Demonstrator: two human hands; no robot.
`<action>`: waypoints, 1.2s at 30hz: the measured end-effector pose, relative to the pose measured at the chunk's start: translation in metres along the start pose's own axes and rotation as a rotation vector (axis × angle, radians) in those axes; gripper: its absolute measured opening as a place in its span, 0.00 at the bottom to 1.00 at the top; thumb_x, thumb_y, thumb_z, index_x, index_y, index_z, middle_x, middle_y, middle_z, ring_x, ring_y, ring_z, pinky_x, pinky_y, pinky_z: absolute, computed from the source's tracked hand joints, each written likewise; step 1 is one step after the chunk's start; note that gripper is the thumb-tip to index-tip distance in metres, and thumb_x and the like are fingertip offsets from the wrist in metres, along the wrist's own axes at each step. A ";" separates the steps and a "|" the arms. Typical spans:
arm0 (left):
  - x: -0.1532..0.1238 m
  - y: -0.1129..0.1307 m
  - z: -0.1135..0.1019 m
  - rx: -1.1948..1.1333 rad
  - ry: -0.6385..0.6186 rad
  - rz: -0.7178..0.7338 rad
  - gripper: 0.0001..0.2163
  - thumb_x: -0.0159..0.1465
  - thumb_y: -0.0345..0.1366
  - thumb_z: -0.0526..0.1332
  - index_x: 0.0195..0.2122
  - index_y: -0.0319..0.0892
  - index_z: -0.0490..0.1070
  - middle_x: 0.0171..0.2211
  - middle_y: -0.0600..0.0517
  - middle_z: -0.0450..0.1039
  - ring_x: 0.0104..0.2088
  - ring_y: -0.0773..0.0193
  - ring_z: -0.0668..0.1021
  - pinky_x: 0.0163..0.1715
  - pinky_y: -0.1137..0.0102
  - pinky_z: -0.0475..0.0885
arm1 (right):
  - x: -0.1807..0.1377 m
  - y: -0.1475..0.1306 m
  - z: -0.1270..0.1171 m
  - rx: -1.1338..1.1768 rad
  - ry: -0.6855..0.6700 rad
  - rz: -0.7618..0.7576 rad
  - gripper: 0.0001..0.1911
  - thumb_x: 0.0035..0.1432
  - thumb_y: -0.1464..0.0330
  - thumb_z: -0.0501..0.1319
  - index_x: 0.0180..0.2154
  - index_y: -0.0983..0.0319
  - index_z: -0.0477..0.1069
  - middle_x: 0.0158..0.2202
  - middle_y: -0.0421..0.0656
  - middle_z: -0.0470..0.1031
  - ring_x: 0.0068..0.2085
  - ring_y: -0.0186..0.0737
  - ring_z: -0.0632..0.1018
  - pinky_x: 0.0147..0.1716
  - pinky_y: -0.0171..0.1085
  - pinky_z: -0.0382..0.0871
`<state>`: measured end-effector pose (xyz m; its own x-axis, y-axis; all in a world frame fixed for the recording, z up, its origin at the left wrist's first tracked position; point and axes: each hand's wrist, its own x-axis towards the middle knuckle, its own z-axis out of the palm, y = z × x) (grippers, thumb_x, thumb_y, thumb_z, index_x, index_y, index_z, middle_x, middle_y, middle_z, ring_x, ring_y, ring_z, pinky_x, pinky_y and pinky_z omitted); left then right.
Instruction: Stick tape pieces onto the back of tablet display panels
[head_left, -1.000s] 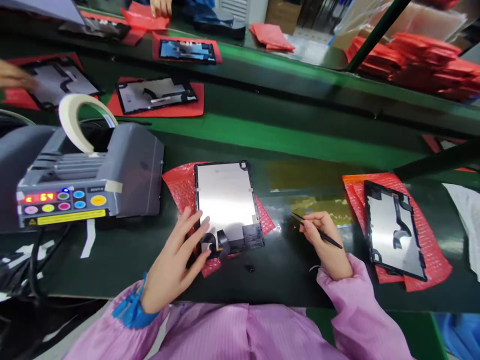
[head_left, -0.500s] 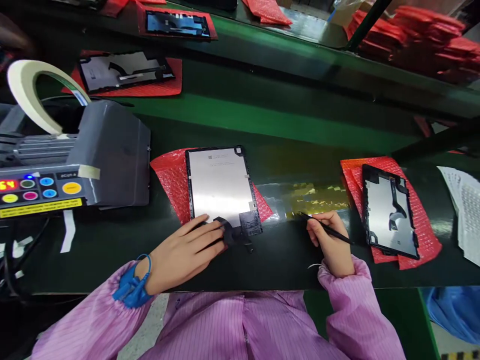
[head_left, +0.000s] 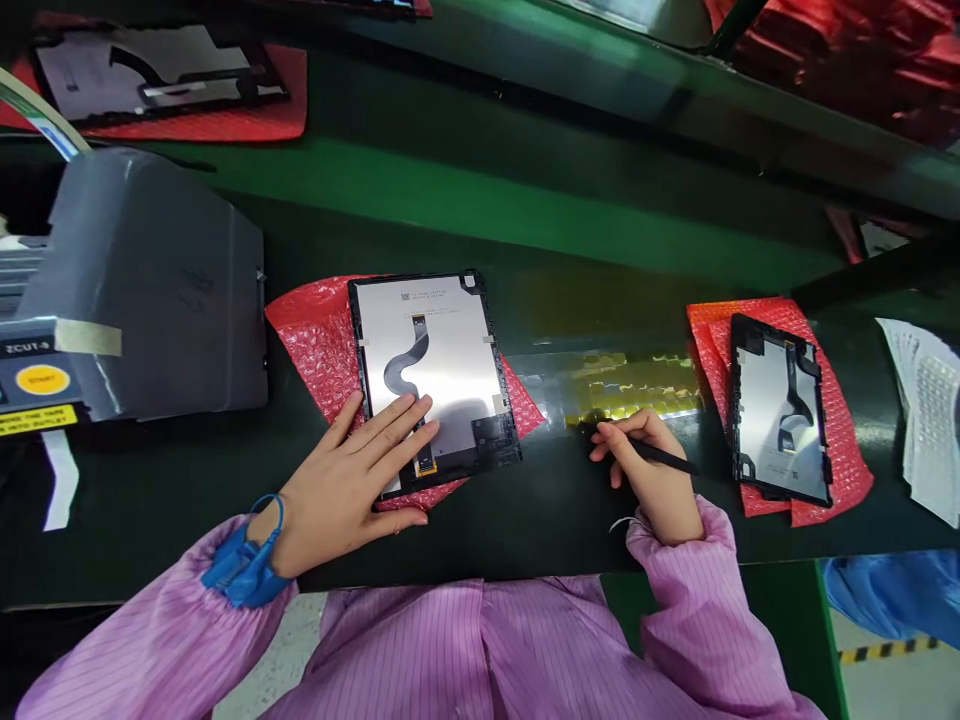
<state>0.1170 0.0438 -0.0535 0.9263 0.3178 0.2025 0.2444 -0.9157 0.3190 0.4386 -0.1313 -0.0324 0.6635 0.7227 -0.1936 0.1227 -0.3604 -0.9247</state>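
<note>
Here, left hand: flat, fingers spread, pressing the near left corner of the silver black-framed rectangular tablet panel.
Right hand: pinched around a thin black pointed tool, tip aimed left at yellow tape strips.
Panel axis: long side runs away from the person, far end tilted slightly left.
Underlay: red bubble wrap sheet on the dark bench.

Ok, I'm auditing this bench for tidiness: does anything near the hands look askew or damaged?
Mildly: the silver-backed tablet panel under the flat left hand lies skewed on a crumpled red bubble-wrap sheet. The right hand holds a thin black stylus. No damage or spills visible.
</note>
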 end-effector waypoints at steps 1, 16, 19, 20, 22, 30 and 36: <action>0.000 0.001 0.001 -0.002 0.011 -0.010 0.38 0.72 0.59 0.55 0.77 0.44 0.47 0.73 0.40 0.58 0.72 0.44 0.64 0.74 0.45 0.45 | 0.000 -0.001 0.002 0.009 0.007 -0.010 0.20 0.57 0.53 0.72 0.32 0.59 0.69 0.28 0.41 0.82 0.16 0.29 0.70 0.14 0.31 0.64; 0.004 0.015 0.007 0.017 -0.015 -0.047 0.27 0.72 0.44 0.61 0.72 0.60 0.60 0.77 0.45 0.48 0.75 0.41 0.57 0.71 0.38 0.49 | -0.004 -0.003 0.006 -0.066 0.007 -0.049 0.18 0.59 0.54 0.71 0.32 0.58 0.69 0.27 0.39 0.81 0.16 0.27 0.68 0.14 0.30 0.62; 0.004 0.015 0.007 0.004 -0.033 -0.055 0.26 0.72 0.43 0.61 0.71 0.61 0.61 0.77 0.46 0.46 0.75 0.41 0.55 0.71 0.37 0.50 | -0.002 -0.004 0.008 -0.051 0.002 -0.025 0.19 0.57 0.53 0.72 0.32 0.59 0.70 0.28 0.40 0.81 0.16 0.28 0.67 0.12 0.30 0.57; 0.004 0.015 0.007 -0.001 -0.036 -0.053 0.26 0.72 0.43 0.61 0.71 0.60 0.62 0.77 0.46 0.47 0.75 0.41 0.55 0.71 0.38 0.50 | -0.001 -0.004 0.009 -0.050 0.010 -0.025 0.19 0.56 0.52 0.72 0.31 0.59 0.70 0.28 0.40 0.81 0.17 0.29 0.69 0.12 0.30 0.57; 0.005 0.015 0.006 -0.010 -0.023 -0.051 0.25 0.72 0.42 0.61 0.70 0.59 0.64 0.77 0.46 0.48 0.75 0.40 0.56 0.71 0.38 0.50 | -0.001 -0.004 0.011 -0.048 0.022 -0.045 0.19 0.56 0.52 0.73 0.30 0.58 0.71 0.27 0.41 0.81 0.21 0.35 0.76 0.15 0.31 0.62; 0.006 0.020 0.008 0.034 0.003 -0.067 0.25 0.71 0.45 0.62 0.69 0.59 0.65 0.76 0.43 0.50 0.74 0.41 0.58 0.71 0.39 0.51 | -0.007 -0.006 0.019 0.067 -0.005 -0.135 0.17 0.58 0.57 0.73 0.28 0.58 0.70 0.23 0.39 0.80 0.32 0.41 0.85 0.33 0.37 0.76; 0.007 0.020 0.003 0.027 -0.020 -0.070 0.25 0.72 0.45 0.61 0.70 0.58 0.65 0.76 0.43 0.49 0.75 0.41 0.56 0.72 0.40 0.50 | -0.016 -0.008 0.019 0.186 -0.010 -0.085 0.17 0.59 0.58 0.72 0.28 0.58 0.69 0.26 0.41 0.81 0.26 0.36 0.80 0.17 0.31 0.59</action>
<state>0.1292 0.0265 -0.0486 0.9120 0.3770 0.1616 0.3168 -0.8977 0.3063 0.4130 -0.1291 -0.0282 0.6494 0.7518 -0.1145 0.0386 -0.1830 -0.9824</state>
